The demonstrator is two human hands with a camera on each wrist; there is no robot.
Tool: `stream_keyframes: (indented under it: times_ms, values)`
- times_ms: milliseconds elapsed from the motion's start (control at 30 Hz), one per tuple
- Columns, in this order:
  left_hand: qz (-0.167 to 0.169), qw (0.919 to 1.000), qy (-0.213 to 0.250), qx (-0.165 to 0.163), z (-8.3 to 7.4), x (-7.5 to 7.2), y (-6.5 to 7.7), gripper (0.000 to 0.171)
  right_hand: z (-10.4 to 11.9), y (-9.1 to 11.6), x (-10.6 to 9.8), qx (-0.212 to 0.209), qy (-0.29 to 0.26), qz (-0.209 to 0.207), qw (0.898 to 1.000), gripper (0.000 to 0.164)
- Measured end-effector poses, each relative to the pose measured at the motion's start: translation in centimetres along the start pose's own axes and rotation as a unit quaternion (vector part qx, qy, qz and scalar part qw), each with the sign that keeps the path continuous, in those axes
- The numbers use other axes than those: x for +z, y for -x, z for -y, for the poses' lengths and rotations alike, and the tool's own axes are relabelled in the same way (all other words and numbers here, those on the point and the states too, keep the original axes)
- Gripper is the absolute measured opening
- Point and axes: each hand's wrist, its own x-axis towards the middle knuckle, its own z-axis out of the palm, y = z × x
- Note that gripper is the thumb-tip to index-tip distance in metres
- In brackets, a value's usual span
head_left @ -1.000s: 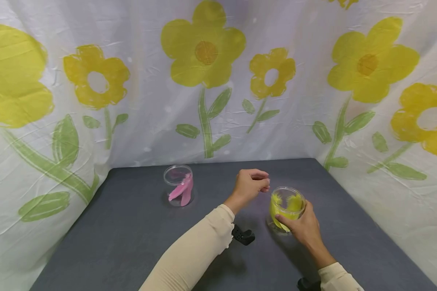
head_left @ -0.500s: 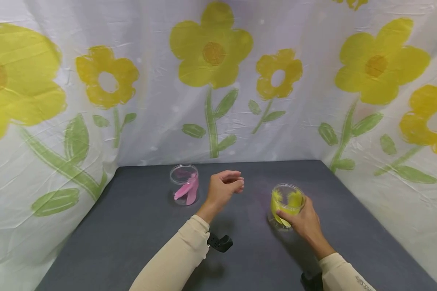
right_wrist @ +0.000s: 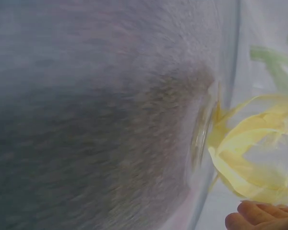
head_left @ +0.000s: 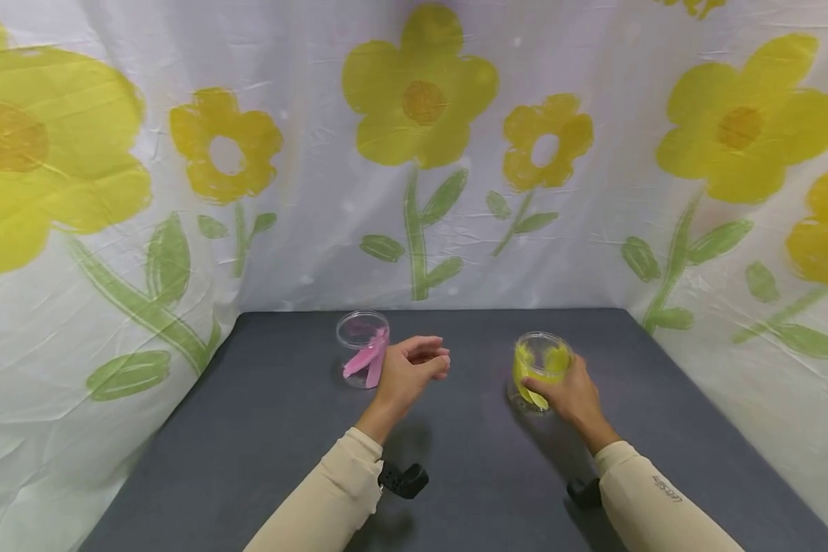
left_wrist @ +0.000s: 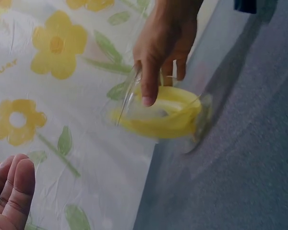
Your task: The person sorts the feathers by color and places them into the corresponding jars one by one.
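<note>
In the head view, my right hand [head_left: 574, 395] grips the side of a clear round jar [head_left: 541, 354] that holds yellow feathers [head_left: 524, 366]. The left wrist view shows that jar blurred, with thumb and fingers around it. Whether its base touches the table, I cannot tell. My left hand [head_left: 409, 372] hangs over the table with loosely bent fingers and holds nothing. Behind it to the left stands a second clear jar [head_left: 356, 330] with pink feathers [head_left: 366, 359]; the hand overlaps its right edge in the head view.
A dark grey cloth covers the table [head_left: 262, 429]. White curtains [head_left: 303, 192] printed with yellow flowers hang behind it and along both sides. Each wrist carries a black device, such as the one under the left forearm [head_left: 405, 481].
My left hand has moved left, away from the yellow-feather jar and close to the pink-feather one. The right hand, still gripping its jar, has shifted farther from me. The head view has turned left.
</note>
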Motion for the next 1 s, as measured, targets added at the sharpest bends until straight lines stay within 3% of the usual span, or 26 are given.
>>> stream_keyframes:
  times_ms: [400,700,833,900,933,1000]
  values:
    - [-0.023,0.9995,-0.012,-0.018,0.2,-1.5,1.8,0.032,1.0,-3.4,1.5,0.009,-0.004,0.020,1.000,0.106]
    - [-0.023,0.9994,-0.024,-0.014,0.6,-1.3,2.6,0.034,0.1,-3.8,1.1,0.022,-0.005,0.016,1.000,0.110]
    - [-0.032,0.9971,-0.069,0.001,0.9,-1.5,2.6,0.032,0.2,-3.5,0.8,0.020,0.006,0.028,0.999,0.122]
    - [-0.039,0.9888,-0.142,0.026,1.2,-1.6,2.6,0.033,0.4,-3.0,0.4,0.021,0.009,0.031,0.999,0.127]
    - [-0.040,0.9800,-0.191,0.040,1.3,-1.7,2.6,0.036,0.6,-2.7,0.2,0.020,0.007,0.029,0.999,0.127]
    - [-0.038,0.9504,-0.304,0.056,1.4,-1.8,2.6,0.047,1.1,-1.8,-0.3,0.013,0.009,0.013,1.000,0.124]
